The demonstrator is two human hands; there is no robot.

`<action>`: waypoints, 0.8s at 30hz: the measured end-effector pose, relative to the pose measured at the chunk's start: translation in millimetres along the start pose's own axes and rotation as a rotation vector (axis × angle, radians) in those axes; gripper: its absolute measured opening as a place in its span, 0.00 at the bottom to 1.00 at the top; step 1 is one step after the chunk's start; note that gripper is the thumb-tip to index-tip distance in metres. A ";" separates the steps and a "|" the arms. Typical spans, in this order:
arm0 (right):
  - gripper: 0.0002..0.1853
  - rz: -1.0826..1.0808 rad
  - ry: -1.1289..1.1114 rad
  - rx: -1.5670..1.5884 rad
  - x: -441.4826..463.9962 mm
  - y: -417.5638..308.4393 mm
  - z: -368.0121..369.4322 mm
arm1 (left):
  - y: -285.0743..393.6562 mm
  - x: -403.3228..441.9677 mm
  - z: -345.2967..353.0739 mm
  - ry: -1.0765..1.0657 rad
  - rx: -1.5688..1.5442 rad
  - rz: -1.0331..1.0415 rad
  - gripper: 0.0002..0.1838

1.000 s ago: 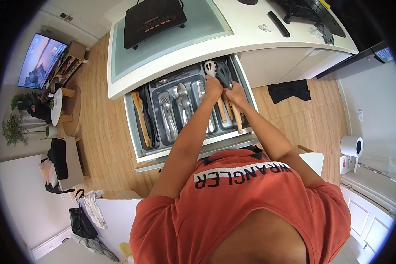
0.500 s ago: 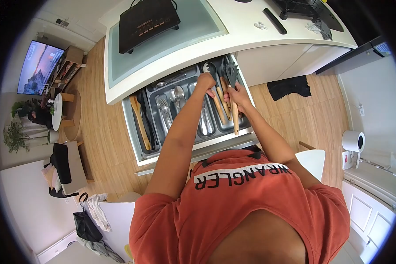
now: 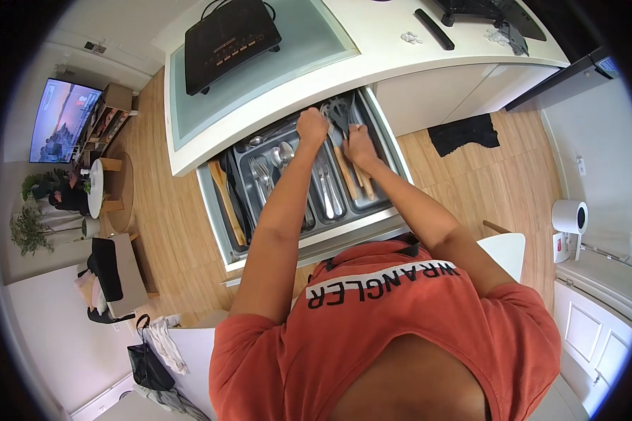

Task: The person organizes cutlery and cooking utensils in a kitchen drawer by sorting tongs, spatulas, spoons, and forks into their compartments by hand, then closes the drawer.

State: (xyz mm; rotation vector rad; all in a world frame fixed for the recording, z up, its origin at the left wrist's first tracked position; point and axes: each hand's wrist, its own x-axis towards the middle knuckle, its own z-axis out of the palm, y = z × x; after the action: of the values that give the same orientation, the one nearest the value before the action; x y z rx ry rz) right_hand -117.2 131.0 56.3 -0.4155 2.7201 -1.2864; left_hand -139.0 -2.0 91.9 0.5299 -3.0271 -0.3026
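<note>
My left hand (image 3: 313,127) is closed in a fist over the back of the open drawer's grey cutlery tray (image 3: 361,205); what it holds, if anything, is hidden. My right hand (image 3: 360,149) is wrapped round a pasta server, whose dark toothed head (image 3: 339,111) lies at the back of the right-hand compartment. Wooden handles (image 3: 345,175) of other utensils lie beside and below that hand. Forks (image 3: 262,172), spoons (image 3: 285,151) and table knives (image 3: 326,189) fill the middle compartments. At the far left lies a long wooden utensil (image 3: 226,203).
Above the drawer, the white counter (image 3: 372,63) carries a black induction cooktop (image 3: 232,45) on a glass panel. A black bar-shaped object (image 3: 434,29) lies farther right. The drawer's front edge (image 3: 316,242) is close to my body. A black mat (image 3: 463,135) lies on the floor.
My right hand has lowered the pasta server into the right side of the tray, moving left. My left hand has shifted left and back, away from the wooden handles.
</note>
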 end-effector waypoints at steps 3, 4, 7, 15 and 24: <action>0.13 -0.026 -0.061 -0.165 1.2 -15.1 -11.0 | -7.3 -1.1 10.5 -0.163 -0.480 -0.123 0.08; 0.11 -0.030 -0.124 -0.257 2.9 -16.6 -14.0 | -8.0 -5.3 14.5 -0.151 -0.552 -0.132 0.10; 0.11 -0.033 -0.112 -0.334 2.6 -15.5 -17.2 | -2.8 -26.7 13.1 -0.126 -0.705 -0.151 0.10; 0.13 0.039 -0.050 -0.328 10.0 -6.3 -25.6 | 25.7 -62.5 28.4 -0.076 -0.464 -0.009 0.15; 0.13 -0.059 -0.117 -0.490 5.7 -6.1 -23.5 | 27.9 -66.1 25.1 -0.061 -0.402 -0.024 0.18</action>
State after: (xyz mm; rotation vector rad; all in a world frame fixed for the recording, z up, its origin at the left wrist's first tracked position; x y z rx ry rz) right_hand -126.3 143.1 76.0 -0.5929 2.9154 -0.5650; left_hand -88.2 50.8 71.7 0.5286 -2.8951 -0.9158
